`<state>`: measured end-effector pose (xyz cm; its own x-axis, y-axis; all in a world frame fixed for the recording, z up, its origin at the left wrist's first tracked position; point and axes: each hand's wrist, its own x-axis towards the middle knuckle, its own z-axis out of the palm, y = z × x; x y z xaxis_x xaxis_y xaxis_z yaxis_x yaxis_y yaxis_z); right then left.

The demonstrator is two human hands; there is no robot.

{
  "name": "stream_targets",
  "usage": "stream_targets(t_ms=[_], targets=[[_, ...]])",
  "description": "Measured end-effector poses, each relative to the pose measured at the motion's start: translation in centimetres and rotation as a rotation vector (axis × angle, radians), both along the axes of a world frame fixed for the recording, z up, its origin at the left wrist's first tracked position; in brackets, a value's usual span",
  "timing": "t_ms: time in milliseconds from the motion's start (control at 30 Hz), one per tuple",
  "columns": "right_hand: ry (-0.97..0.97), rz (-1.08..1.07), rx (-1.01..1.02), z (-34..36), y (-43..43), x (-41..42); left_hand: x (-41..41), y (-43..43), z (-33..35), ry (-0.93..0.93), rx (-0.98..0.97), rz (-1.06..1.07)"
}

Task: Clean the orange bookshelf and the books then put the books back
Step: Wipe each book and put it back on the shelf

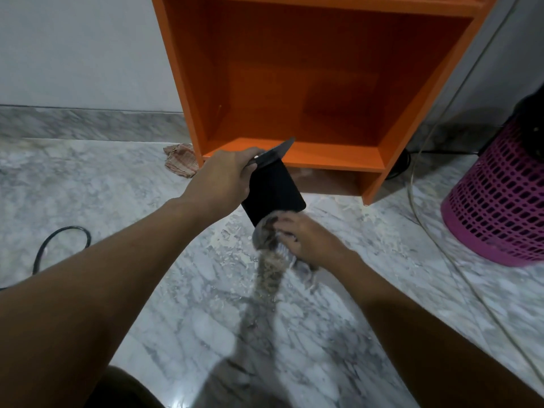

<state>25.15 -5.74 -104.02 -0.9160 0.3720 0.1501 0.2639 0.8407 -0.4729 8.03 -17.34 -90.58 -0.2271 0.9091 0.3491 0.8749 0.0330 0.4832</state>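
Our left hand (226,178) grips the thin black book (276,192) at eleven o'clock; our right hand (306,240) clutches the frayed grey rag (270,260); we should wipe outward.

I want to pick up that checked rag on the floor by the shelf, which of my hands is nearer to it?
Left. The left hand, gripping the black book, is just right of the rag; the right hand, holding a cloth, is farther right and nearer you.
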Motion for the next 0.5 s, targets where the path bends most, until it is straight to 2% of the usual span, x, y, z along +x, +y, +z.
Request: stream_targets(t_ms=[100, 267, 400, 500], targets=[[-0.103, 0.092, -0.178, -0.9, -3.0, -0.6, 0.1, 0.3, 0.2, -0.03, 0.054, 0.043], [0.036, 0.046, -0.263, 1.1, -4.6, -1.6, 0.3, 0.7, -0.3, -0.02, -0.003, 0.053], [0.283, -0.093, -0.194, 4.2, -3.2, -1.9, -0.1, 0.6, -0.7, -0.089, 0.02, 0.065], [0.389, -0.388, -0.121, 6.2, -1.2, -1.8, -0.2, 0.4, -0.8, -0.111, 0.019, 0.082]])
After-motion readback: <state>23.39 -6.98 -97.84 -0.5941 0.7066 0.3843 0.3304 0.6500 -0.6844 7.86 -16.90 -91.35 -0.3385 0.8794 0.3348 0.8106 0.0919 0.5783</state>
